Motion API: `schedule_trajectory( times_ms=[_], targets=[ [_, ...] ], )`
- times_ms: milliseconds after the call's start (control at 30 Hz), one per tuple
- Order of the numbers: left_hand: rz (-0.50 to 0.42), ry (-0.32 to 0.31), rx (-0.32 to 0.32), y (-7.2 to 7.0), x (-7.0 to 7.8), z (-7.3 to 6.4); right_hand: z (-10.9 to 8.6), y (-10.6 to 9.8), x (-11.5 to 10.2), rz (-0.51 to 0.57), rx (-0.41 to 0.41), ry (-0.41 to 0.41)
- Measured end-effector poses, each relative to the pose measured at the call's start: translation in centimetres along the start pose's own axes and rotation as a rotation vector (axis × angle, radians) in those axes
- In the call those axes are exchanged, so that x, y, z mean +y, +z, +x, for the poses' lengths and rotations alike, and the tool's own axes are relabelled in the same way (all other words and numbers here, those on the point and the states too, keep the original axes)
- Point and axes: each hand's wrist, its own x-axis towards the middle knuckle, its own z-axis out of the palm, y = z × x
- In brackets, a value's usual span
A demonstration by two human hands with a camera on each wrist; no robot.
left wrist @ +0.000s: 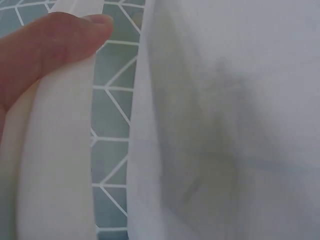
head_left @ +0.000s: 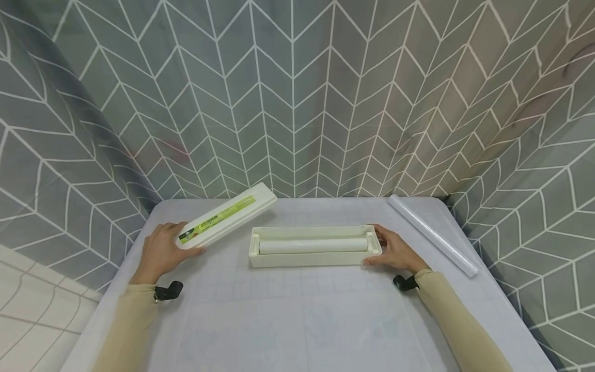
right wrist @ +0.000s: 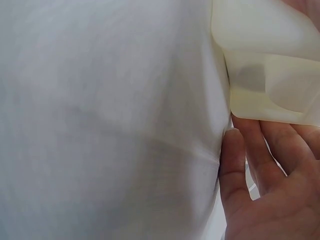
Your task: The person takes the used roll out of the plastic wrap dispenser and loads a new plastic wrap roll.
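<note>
My left hand point(head_left: 160, 253) grips the near end of a long white lid point(head_left: 246, 209) with a green label. The lid is tilted, its far end pointing up and to the right. In the left wrist view the thumb point(left wrist: 60, 42) lies across the pale lid point(left wrist: 57, 165). A cream wrap dispenser box point(head_left: 307, 259) stands on the table without a cover, a white roll point(head_left: 313, 245) lying along its inside. My right hand point(head_left: 395, 250) holds the box's right end, thumb at the front corner and fingers behind. The right wrist view shows fingers against the cream box point(right wrist: 265, 30).
A clear, shiny plastic-looking roll point(head_left: 432, 235) lies diagonally at the right of the table, beyond my right hand. A white cloth covers the table point(head_left: 297, 315). Grey patterned curtains point(head_left: 293, 103) hang behind it and at both sides.
</note>
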Motion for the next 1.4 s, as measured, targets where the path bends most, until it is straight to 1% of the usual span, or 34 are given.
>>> schedule_trajectory(
  times_ms=[267,633,967,1100,1233,1400],
  targets=[
    [0.028,-0.051,-0.024,0.3,-1.3,-1.1,0.3,-0.1,0.1,-0.004,0.001,0.002],
    [0.054,-0.099,-0.042,0.8,-2.2,-2.5,0.3,-0.1,-0.1,-0.008,0.005,0.018],
    [0.04,-0.108,-0.028,1.6,-2.8,-3.4,0.1,0.0,-0.3,-0.008,0.005,0.02],
    [0.048,-0.128,-0.04,1.9,-3.2,-3.7,0.2,0.0,-0.4,-0.005,0.0,0.02],
    [0.057,-0.142,-0.037,2.0,-3.5,-3.9,0.1,-0.1,-0.3,-0.011,-0.004,0.019],
    [0.057,-0.138,-0.026,1.9,-3.5,-4.1,0.1,0.0,-0.3,-0.016,-0.002,0.027]
  ],
)
